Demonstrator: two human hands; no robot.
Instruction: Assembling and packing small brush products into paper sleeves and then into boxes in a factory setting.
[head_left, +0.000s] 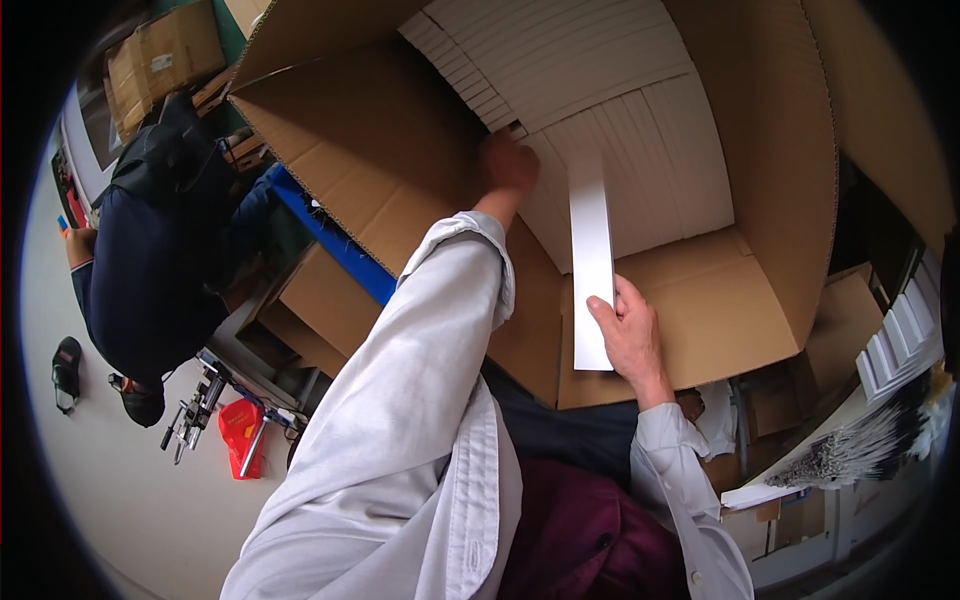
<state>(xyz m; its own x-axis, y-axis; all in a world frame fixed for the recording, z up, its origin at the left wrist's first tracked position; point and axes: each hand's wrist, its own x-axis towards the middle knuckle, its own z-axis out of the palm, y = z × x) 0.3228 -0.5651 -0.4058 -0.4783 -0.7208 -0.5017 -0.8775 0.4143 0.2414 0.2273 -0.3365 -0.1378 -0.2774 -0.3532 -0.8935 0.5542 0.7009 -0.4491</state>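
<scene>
A large open cardboard box (350, 150) stands in front of me, with tightly packed rows of slim white cartons (640, 140) inside it. My right hand (634, 335) grips one long, narrow white carton (592, 270) by its near end, thumb on top. That carton stands out over the box's near flap, its far end over the packed rows. My left hand (510, 163) reaches into the box and is at the left edge of the rows, beside a small dark gap. Its fingers are in shadow and blurred, so their grip is unclear.
At the left a person in dark clothing (150, 250) bends over near a brown carton (165, 65). A metal stand (195, 410) and a red object (240, 438) are on the pale floor, near a dark shoe (66, 372). More white pieces (900, 340) are stacked at the right.
</scene>
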